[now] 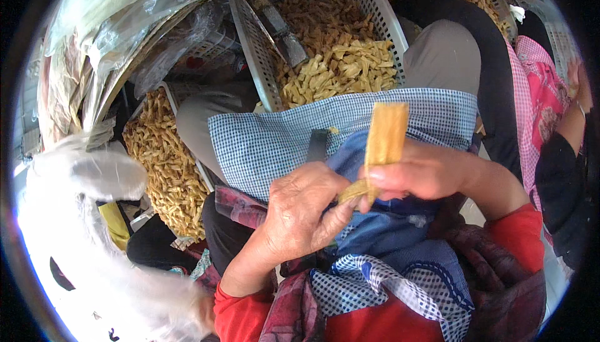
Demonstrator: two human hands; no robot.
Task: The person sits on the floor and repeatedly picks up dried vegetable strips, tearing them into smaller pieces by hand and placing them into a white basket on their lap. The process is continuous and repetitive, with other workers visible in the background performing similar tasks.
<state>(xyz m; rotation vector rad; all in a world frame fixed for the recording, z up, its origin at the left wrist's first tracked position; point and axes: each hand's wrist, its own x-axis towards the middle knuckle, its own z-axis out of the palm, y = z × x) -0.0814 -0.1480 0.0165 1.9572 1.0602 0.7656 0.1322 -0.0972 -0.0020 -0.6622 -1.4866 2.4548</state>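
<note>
My right hand (425, 170) is closed around a flat, straight-edged, yellow-tan bar (387, 131) that looks like wood and stands upright above the fingers. My left hand (300, 208) faces it, thumb and fingers pinching a small yellowish dried piece (354, 190) against the bar's lower end. Both hands are over my lap, above a blue-and-white checked apron (275, 148). A dark flat strip (317, 144) sticks out beyond my left knuckles; whether that hand holds it, I cannot tell.
Ahead stands a grey perforated basket (397, 26) of brown and paler dried pieces (344, 70), with a dark metal-looking object (281, 33) inside. More yellowish pieces (165, 161) fill a basket at left. White-covered arms (112, 236) lie left; another person's hand (578, 79) is at right.
</note>
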